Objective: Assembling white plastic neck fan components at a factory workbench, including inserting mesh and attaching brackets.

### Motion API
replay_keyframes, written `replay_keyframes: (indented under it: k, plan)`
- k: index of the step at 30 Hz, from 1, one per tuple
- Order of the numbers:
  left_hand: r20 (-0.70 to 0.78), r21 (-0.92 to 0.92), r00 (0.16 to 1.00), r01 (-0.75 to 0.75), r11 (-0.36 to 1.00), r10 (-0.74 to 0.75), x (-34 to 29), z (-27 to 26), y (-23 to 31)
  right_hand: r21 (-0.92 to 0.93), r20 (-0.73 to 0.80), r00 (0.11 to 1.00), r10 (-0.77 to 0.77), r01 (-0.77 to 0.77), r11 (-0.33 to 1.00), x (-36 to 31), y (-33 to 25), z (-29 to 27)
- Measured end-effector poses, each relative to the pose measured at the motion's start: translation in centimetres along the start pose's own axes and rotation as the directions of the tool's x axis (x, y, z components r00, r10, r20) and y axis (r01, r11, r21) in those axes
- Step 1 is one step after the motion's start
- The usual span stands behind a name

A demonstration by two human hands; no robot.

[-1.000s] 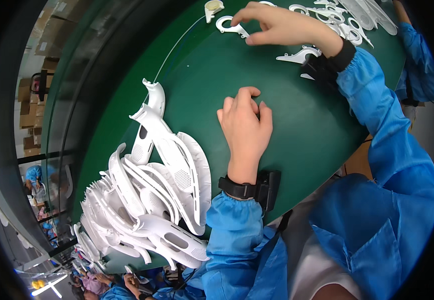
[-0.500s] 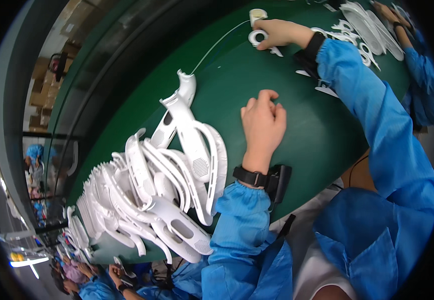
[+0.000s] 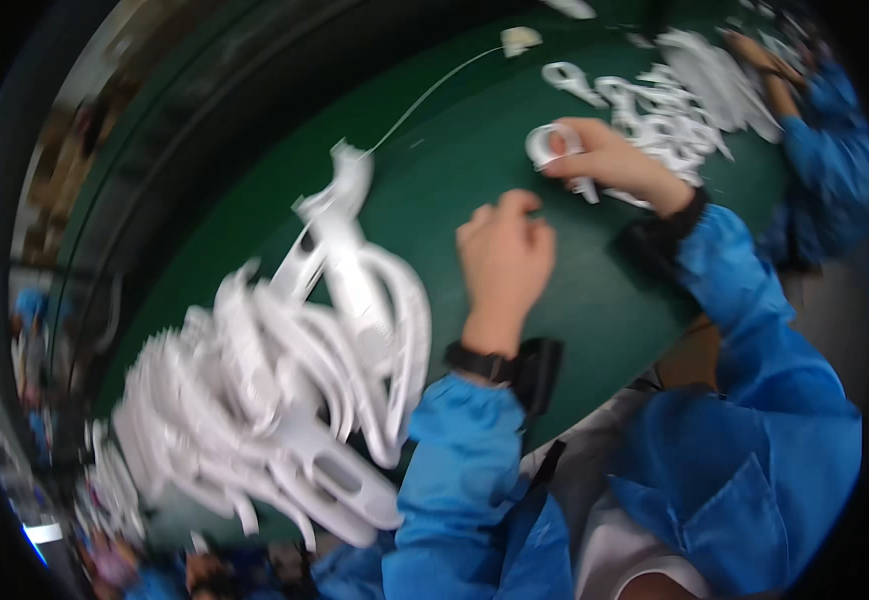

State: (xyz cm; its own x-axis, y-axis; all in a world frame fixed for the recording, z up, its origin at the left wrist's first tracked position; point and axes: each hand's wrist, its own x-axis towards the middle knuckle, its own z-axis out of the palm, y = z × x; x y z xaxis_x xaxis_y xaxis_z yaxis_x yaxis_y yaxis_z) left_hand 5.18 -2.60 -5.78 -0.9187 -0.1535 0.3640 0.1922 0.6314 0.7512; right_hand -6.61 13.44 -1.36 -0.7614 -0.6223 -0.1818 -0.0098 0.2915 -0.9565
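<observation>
My right hand (image 3: 610, 163) pinches a white plastic ring-shaped part (image 3: 541, 150) with a short tail, held above the green table. My left hand (image 3: 505, 262) hovers over the middle of the table, its fingers loosely curled and nothing visible in them. To the left of it lies a big heap of white curved plastic shells (image 3: 245, 380), some with slots and perforated patches. Beyond my right hand a pile of small white ring parts (image 3: 660, 120) spreads over the table. Motion blurs the picture.
The green table (image 3: 435, 190) curves away to the far left. A small cream-coloured piece (image 3: 522, 41) sits at the far side, with a thin pale line running from it to the shells. A stack of white long parts (image 3: 715, 80) and a co-worker's arm (image 3: 790, 110) are at the far right.
My right hand has lifted the ring part away from the cream-coloured piece and drawn it nearer to me. My left hand stays curled. The whole view has shifted a little.
</observation>
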Motion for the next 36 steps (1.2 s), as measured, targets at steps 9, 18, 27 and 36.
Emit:
replay_keyframes:
  k: [9,18,27,36]
  plan:
    - [0.124,0.08,0.992,0.013,0.997,-0.023,0.2,0.0,1.6,-0.015,-0.169,0.984,-0.056,0.054,0.998,-1.1,-1.0,-5.3]
    - [0.102,0.085,0.994,0.016,0.996,-0.025,0.0,-0.2,1.3,0.057,-0.45,0.893,0.014,0.013,0.998,5.9,0.1,-4.2]
    - [0.09,0.114,0.995,0.036,0.993,-0.046,-0.3,-0.4,1.6,0.217,-0.32,0.944,-0.076,0.151,0.964,1.0,-3.0,-0.4]
    - [0.101,-0.252,0.983,0.177,0.951,-0.156,0.6,0.3,1.4,0.285,-0.008,0.986,-0.167,0.162,0.945,-2.1,0.8,4.5]
